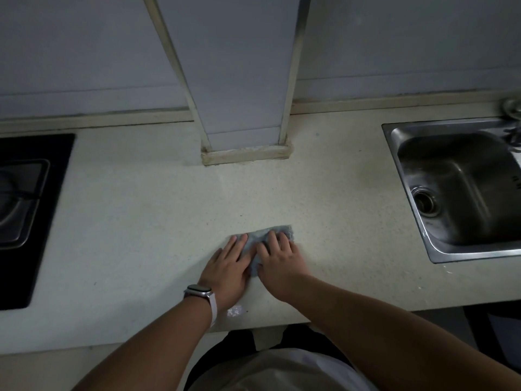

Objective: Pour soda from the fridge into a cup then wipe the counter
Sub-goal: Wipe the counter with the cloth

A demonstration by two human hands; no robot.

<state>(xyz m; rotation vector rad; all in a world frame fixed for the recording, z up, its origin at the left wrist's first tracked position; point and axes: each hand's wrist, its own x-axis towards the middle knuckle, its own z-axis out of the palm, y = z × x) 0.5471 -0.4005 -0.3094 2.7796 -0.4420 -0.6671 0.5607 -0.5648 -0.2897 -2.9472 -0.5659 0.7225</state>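
Note:
A grey-blue cloth (263, 235) lies flat on the pale speckled counter (141, 221), near its front edge and about midway along it. My left hand (229, 268), with a watch on the wrist, presses on the cloth's left part with straight fingers. My right hand (279, 261) lies flat beside it on the cloth's right part, fingers spread. Both hands cover most of the cloth. No soda or cup is in view.
A steel sink (417, 170) is set into the counter at the right. A black gas hob (33, 221) sits at the left. A tiled column (242, 108) juts out from the back wall at the middle. A small wet patch (234, 311) glints near the front edge.

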